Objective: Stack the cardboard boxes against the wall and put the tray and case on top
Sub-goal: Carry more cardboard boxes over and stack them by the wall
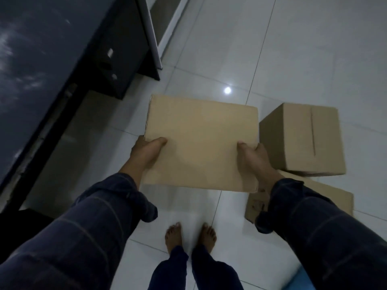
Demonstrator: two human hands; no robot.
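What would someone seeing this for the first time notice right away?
A plain brown cardboard box fills the centre, held above the pale tiled floor by the left hand and right hand at its near corners. Two more cardboard boxes sit on the floor at right, one upright, one flatter nearer the person.

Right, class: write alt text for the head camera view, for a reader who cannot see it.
A person's left hand and right hand hold a cardboard box above a pale tiled floor. Two more boxes, one upright and one low, sit at right; dark furniture stands left.
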